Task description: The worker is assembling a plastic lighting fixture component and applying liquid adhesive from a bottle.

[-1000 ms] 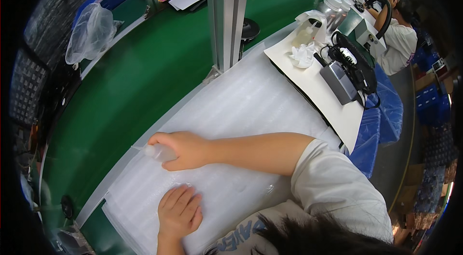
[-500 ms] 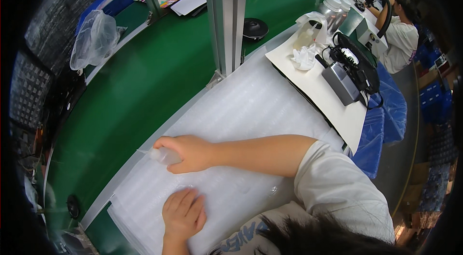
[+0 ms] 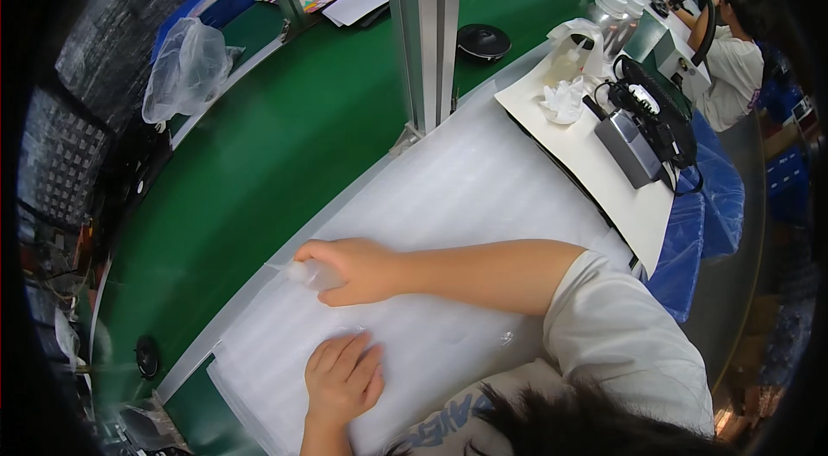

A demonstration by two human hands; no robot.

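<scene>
White foam sheeting (image 3: 466, 189) covers the near part of a green desk (image 3: 250, 171). Above it, the right hand (image 3: 358, 271) grips a small translucent squeeze bottle (image 3: 318, 275), thumb and fingers wrapped around its body, with the thin nozzle aimed left toward the sheeting's far edge. Whether the bottle touches the sheeting, I cannot tell. The left hand (image 3: 345, 377) is palm down over the sheeting, nearer the body, its fingers close together and slightly curled; I cannot tell whether anything is under it.

Farther right, a cream board (image 3: 552, 133) carries a grey metal box (image 3: 629, 148), tangled black cables (image 3: 653, 121) and a crumpled white tissue (image 3: 563, 101). Behind these are 2 silver bottles with white lids (image 3: 613, 18). An aluminium post (image 3: 425, 34) stands at the sheeting's far edge, with a black disc (image 3: 484, 41) just beside it.
</scene>
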